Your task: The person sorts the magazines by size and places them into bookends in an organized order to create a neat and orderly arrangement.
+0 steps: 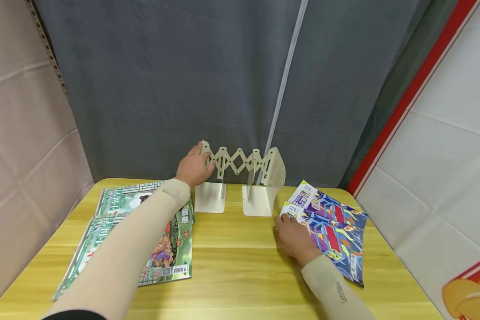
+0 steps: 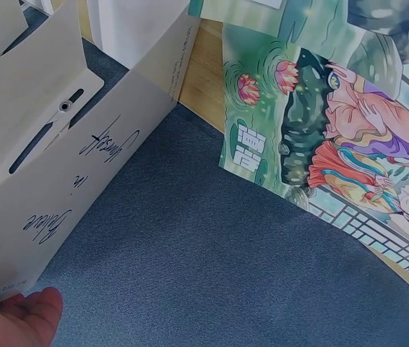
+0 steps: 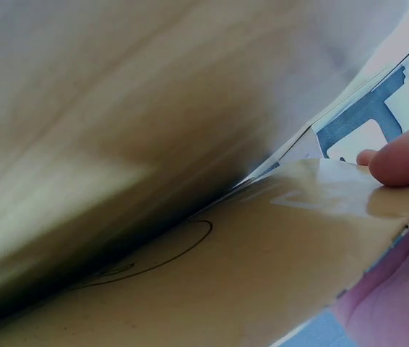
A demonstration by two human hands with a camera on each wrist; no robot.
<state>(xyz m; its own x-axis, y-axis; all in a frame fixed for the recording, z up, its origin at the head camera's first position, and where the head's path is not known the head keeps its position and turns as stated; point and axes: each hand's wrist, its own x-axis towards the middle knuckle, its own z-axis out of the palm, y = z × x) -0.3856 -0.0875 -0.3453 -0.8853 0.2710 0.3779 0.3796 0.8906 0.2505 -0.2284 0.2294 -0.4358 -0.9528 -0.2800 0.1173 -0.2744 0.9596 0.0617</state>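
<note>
An off-white expanding bookend (image 1: 238, 161) with a crisscross back stands at the far middle of the table. My left hand (image 1: 194, 165) grips the upright panel at its left end. In the left wrist view, the fingertips (image 2: 42, 307) bend round the lower edge of that panel, which carries handwritten-style lettering. At the right, my right hand (image 1: 295, 235) pinches the left edge of the nearer of two overlapping magazines (image 1: 332, 235) with purple and blue covers. The right wrist view has the thumb (image 3: 403, 159) against a glossy tan-looking sheet; the other fingers are mostly hidden.
Green illustrated magazines (image 1: 180, 249) lie overlapping at the left, partly under the left forearm. The wooden table (image 1: 232, 266) runs back to a dark grey curtain (image 1: 176, 89). A white panel with a red border (image 1: 416, 84) stands at the right, pale cloth (image 1: 28, 146) at the left.
</note>
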